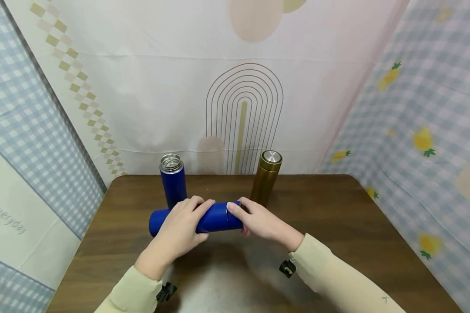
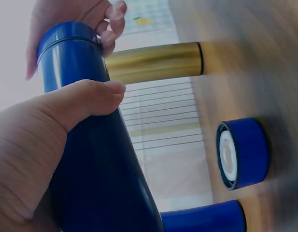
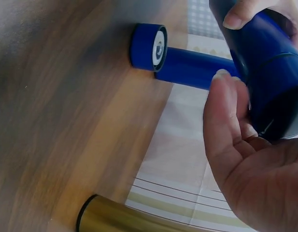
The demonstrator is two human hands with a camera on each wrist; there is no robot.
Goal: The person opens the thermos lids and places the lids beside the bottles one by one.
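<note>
A blue thermos (image 1: 215, 218) lies sideways above the table, base to the left. My left hand (image 1: 180, 228) grips its body, the thumb wrapped across it in the left wrist view. At the other end, my right hand (image 1: 264, 221) holds the blue cap (image 2: 66, 35) between thumb and fingers, and a thin dark seam shows where cap meets body. Behind the left hand stands a second blue thermos (image 1: 175, 184), upright with its steel mouth uncovered. A loose blue lid (image 2: 250, 152) with a white inner plug rests on the table by that thermos; the head view hides it.
A gold thermos (image 1: 264, 180) with a steel-topped cap stands upright behind my right hand. The brown wooden table (image 1: 321, 208) ends at a white patterned cloth (image 1: 172, 100). Checked cloths hang at both sides. Small black devices hang at both wrists.
</note>
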